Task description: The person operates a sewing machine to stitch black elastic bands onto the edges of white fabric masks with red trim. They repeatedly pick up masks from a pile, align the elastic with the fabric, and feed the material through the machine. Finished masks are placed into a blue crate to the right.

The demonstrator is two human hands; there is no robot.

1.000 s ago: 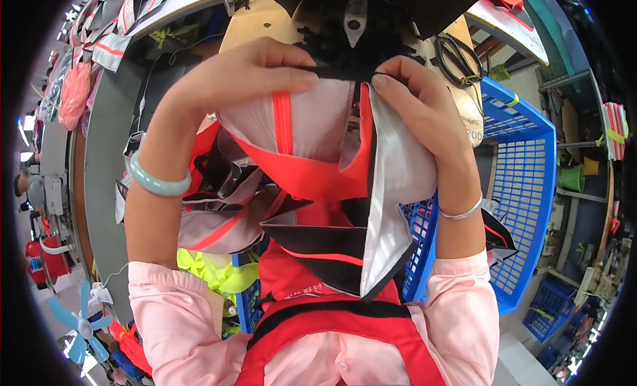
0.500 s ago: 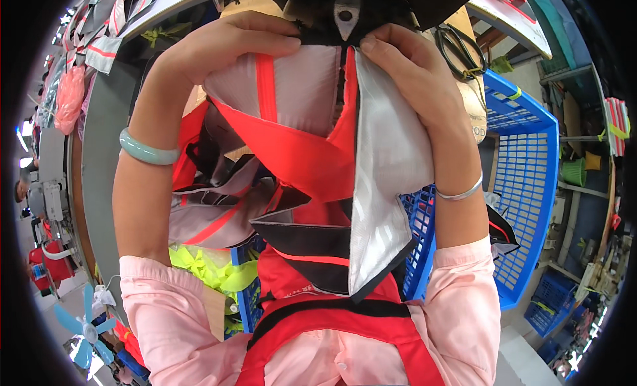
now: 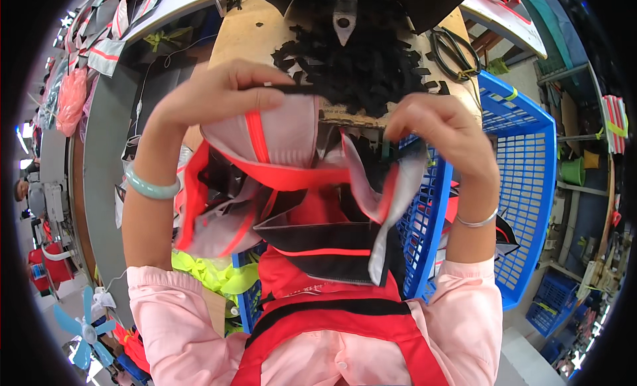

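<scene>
My left hand (image 3: pixel 249 90) pinches the black-bound top edge of a sewn fabric piece (image 3: pixel 292 130), grey with a red stripe and a wide red band below. Its other end, a silver strip (image 3: pixel 398 190), hangs folded under my right hand (image 3: pixel 438 124). That hand is curled and smeared by motion, so whether its fingertips still hold the cloth is unclear. Beyond both hands, a pointed metal machine part (image 3: pixel 343 27) stands over a heap of black scraps (image 3: pixel 358 67). A black panel with a red stripe (image 3: pixel 325 253) lies on my lap.
A blue plastic basket (image 3: pixel 524 180) stands at my right, near a loop of black cable (image 3: pixel 454 54) on the wooden table (image 3: pixel 245 37). Yellow-green cloth (image 3: pixel 215 273) lies at lower left. More grey-and-red pieces (image 3: pixel 229 223) are bunched below my left hand.
My hands have moved apart and down, away from the machine, baring the scraps. The fabric's right part has dropped and folded, and its red band has swung lower.
</scene>
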